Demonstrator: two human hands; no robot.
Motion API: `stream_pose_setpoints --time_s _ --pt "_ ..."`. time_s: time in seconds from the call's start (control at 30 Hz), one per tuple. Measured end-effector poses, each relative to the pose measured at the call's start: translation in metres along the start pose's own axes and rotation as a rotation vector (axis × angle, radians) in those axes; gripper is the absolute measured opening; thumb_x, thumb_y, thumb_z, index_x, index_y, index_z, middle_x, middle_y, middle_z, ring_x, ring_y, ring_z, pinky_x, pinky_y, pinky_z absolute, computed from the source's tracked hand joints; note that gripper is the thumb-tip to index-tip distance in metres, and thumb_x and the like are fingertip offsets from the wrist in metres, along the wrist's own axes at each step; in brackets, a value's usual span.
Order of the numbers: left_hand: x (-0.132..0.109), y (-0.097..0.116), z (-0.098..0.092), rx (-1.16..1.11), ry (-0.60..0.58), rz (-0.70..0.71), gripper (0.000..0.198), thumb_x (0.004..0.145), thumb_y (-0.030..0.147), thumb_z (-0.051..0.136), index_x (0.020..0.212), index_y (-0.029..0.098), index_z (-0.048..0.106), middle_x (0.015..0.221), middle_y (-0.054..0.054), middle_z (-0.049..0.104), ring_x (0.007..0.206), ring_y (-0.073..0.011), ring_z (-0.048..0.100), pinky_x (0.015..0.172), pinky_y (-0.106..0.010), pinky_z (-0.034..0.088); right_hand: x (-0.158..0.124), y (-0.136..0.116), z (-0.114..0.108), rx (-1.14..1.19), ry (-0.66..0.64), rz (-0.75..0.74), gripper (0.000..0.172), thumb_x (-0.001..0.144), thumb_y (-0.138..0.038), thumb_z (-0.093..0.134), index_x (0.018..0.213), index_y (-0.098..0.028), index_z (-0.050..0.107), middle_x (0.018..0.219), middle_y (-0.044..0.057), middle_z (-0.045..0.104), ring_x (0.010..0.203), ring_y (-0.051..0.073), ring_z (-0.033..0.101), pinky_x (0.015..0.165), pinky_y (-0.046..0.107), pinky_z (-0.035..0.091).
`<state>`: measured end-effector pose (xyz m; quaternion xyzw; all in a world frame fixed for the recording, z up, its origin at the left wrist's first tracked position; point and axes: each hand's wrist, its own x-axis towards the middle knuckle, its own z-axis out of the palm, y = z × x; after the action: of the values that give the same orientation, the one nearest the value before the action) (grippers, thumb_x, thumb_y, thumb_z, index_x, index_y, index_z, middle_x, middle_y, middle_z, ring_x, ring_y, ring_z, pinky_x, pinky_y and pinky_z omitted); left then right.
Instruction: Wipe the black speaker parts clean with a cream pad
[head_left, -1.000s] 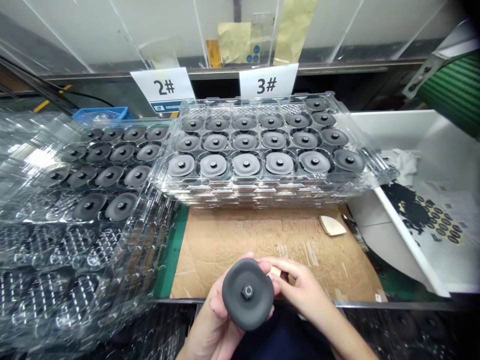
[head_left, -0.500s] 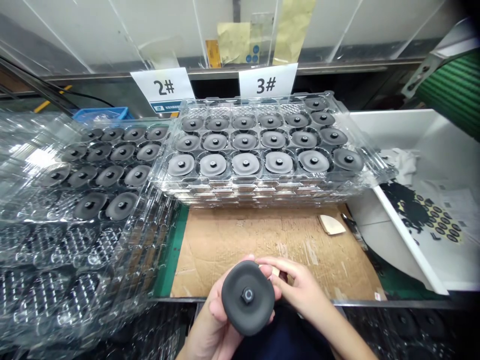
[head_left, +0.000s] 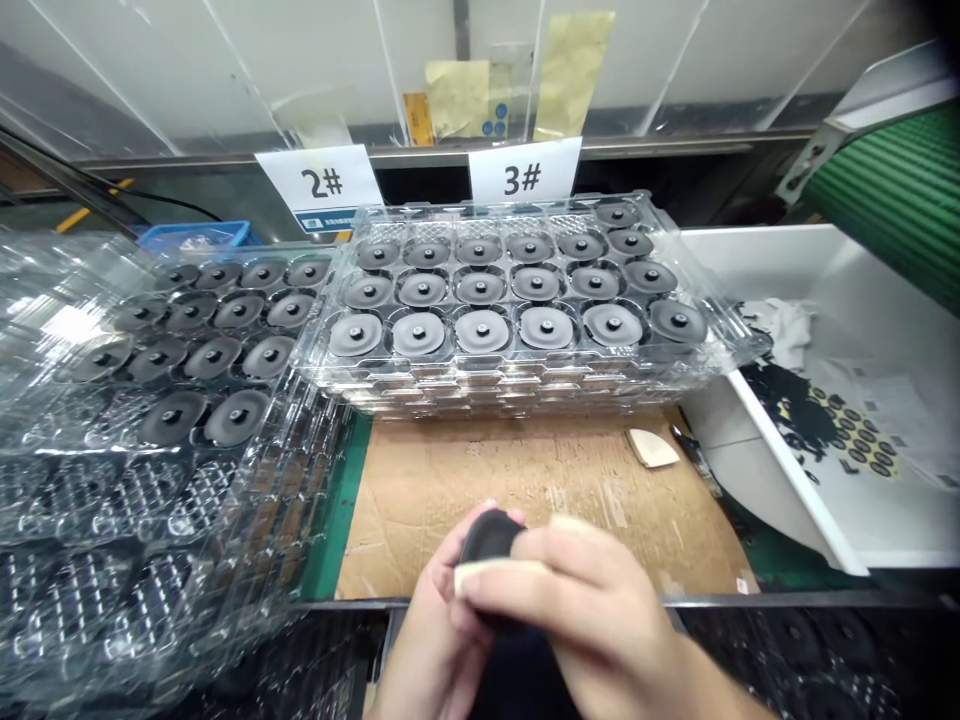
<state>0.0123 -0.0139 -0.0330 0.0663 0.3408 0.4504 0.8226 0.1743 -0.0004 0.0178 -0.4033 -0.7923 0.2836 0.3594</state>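
Note:
A matte black, rounded-square disc (head_left: pixel 489 534) is held up over the front edge of the bench. My left hand (head_left: pixel 439 630) is closed around it from the left and below. Across its face lies my right hand (head_left: pixel 600 600), blurred, with fingers closed on a small cream-coloured sponge piece (head_left: pixel 466 578) that appears to touch the disc. My right fingers hide the knob at the disc's middle. On the cardboard (head_left: pixel 420 480) beyond my hands rests another cream sponge wedge (head_left: pixel 654 449).
Stacked clear trays (head_left: pixel 517 365) with rows of similar black discs stand ahead, below the signs 2# (head_left: pixel 322 182) and 3# (head_left: pixel 523 178). More clear trays (head_left: pixel 150 450) fill the left side. A white bin (head_left: pixel 802 480) with small black pieces is at right, below a green ribbed roll (head_left: pixel 892 190).
My right hand has moved left from behind the disc to across its front, with the sponge. The disc has tilted, and its knob is now covered. The view has shifted slightly.

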Motion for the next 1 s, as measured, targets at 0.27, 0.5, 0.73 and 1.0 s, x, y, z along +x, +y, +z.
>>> stream_pose_setpoints --time_s 0.27,0.5,0.73,1.0 --pt "-0.006 0.001 0.005 0.054 0.097 0.104 0.051 0.058 0.039 0.075 0.106 0.026 0.064 0.115 -0.005 0.064 0.111 -0.0255 0.053 0.090 -0.029 0.043 0.004 0.009 0.006 0.111 0.003 0.078 0.033 0.083 -0.006 0.046 0.106 -0.024 0.061 0.086 0.000 0.065 0.073 0.013 0.056 0.066 0.027 0.041" --pt "-0.002 -0.001 0.002 0.044 0.108 0.090 0.043 0.065 0.033 0.073 0.106 0.028 0.064 0.113 -0.003 0.065 0.107 -0.0199 0.055 0.086 -0.024 0.044 0.007 0.006 0.010 0.163 0.070 0.120 0.035 0.083 -0.005 0.046 0.109 -0.023 0.060 0.089 0.000 0.067 0.078 0.012 0.059 0.070 0.026 0.043" --pt "0.000 0.001 -0.008 -0.003 0.115 0.114 0.059 0.061 0.038 0.073 0.117 0.030 0.057 0.118 -0.006 0.062 0.108 -0.0260 0.055 0.092 -0.034 0.044 -0.011 0.059 0.031 0.317 0.098 0.611 0.022 0.085 -0.029 0.051 0.101 -0.022 0.065 0.102 0.005 0.067 0.093 0.019 0.061 0.079 0.030 0.048" --pt "0.000 0.003 -0.005 0.001 0.114 0.100 0.057 0.058 0.040 0.074 0.112 0.030 0.060 0.117 -0.005 0.062 0.110 -0.0287 0.055 0.097 -0.039 0.041 -0.044 0.086 0.065 0.210 0.092 0.670 0.023 0.081 -0.027 0.053 0.095 -0.021 0.069 0.090 0.007 0.070 0.083 0.024 0.064 0.072 0.037 0.051"
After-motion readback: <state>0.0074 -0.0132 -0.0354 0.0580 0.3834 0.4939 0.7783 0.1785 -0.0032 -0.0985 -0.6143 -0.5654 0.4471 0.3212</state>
